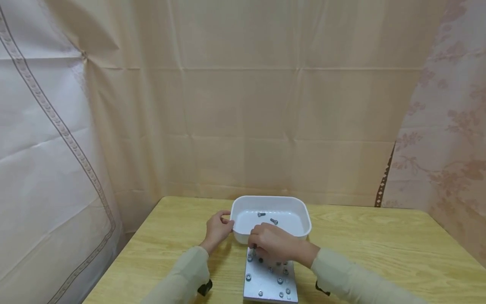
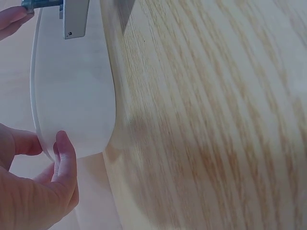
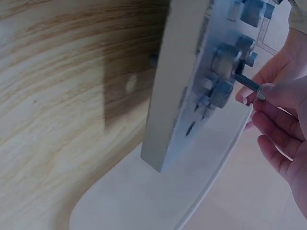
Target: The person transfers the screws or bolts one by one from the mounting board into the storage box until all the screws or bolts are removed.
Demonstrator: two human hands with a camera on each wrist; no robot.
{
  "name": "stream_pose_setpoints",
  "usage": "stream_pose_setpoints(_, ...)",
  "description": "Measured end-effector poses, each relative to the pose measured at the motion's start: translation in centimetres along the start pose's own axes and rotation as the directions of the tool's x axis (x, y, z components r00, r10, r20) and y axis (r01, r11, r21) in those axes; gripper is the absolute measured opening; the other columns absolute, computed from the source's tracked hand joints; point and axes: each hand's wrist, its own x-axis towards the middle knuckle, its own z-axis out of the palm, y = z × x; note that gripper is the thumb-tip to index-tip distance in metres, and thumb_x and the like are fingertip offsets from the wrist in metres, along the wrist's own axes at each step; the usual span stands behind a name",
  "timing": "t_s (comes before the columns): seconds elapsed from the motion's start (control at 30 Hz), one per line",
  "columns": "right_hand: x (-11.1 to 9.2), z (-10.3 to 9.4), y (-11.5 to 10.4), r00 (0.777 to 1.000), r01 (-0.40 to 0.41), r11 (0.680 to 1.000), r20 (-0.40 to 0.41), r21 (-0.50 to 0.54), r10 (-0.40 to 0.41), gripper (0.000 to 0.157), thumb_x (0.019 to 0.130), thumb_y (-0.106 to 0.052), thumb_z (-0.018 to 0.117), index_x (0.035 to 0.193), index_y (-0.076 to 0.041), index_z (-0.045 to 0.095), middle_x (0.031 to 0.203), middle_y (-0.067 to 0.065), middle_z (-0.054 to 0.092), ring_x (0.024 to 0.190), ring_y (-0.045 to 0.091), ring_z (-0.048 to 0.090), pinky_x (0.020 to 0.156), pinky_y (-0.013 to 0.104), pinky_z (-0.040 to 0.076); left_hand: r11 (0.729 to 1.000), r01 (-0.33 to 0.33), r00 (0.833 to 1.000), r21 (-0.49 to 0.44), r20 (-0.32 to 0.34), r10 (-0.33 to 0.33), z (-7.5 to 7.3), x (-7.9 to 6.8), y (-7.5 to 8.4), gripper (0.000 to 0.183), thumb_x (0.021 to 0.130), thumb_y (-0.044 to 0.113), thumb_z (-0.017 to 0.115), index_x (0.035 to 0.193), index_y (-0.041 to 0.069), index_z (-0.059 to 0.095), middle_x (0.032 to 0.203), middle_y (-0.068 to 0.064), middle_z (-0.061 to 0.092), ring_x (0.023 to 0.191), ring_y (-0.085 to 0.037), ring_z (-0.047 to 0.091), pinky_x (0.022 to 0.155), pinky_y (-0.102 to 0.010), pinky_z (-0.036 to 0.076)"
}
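1. The right grip [image 1: 272, 242] pinches a screw [image 3: 247, 82], threaded end toward the metal plate [image 1: 267, 287] below it.
2. The left grip [image 1: 218, 230] clamps the white tray's [image 1: 269, 203] rim, just beyond the right grip.
3. Apparently, that screw is being fitted or withdrawn; which is unclear.
4. Either likely calls for keeping it square.

White tub [image 1: 271, 204]; silver plate [image 1: 267, 282]

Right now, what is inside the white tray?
Two metal screws lie inside the white tray. The right hand covers part of its near edge; anything behind cannot be seen.
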Motion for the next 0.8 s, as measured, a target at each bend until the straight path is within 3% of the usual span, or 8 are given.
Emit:
stream_pose_setpoints(0.3,0.0,-0.4,0.4,0.997,0.046,0.999,-0.054,-0.021,-0.047,0.013,0.085,-0.014,0.07,0.097,-0.017,0.07,0.09,-0.008,0.069,0.085,0.004,0.06,0.082,0.02,0.053,0.999,-0.032,0.999,-0.004,-0.009,0.032,0.1,0.0,-0.1,0.034,0.082,0.005,0.066,0.114,-0.004,0.063,0.078,-0.013,0.065,0.061,-0.012,0.059,0.052,-0.018,0.05)
stream_pose_setpoints(0.57,0.0,-0.8,0.6,0.997,0.04,0.999,-0.071,-0.032,-0.042,0.012,0.085,-0.016,0.07,0.096,-0.017,0.071,0.089,-0.008,0.068,0.083,0.004,0.059,0.082,0.02,0.052,0.999,-0.047,0.999,0.0,-0.016,0.047,0.1,-0.1,-0.1,0.033,0.081,0.004,0.066,0.112,-0.004,0.064,0.077,-0.013,0.065,0.061,-0.012,0.059,0.052,-0.018,0.05)
stream_pose_setpoints(0.8,0.2,-1.6,1.1,0.991,0.051,0.996,-0.119,-0.068,-0.059,0.012,0.082,-0.012,0.071,0.094,-0.015,0.071,0.087,-0.006,0.068,0.081,0.006,0.059,0.08,0.022,0.053,0.999,-0.054,0.999,-0.001,-0.01,0.054,0.1,0.0,-0.3,0.032,0.081,0.004,0.065,0.112,-0.005,0.063,0.08,-0.016,0.068,0.061,-0.011,0.062,0.055,-0.022,0.056)
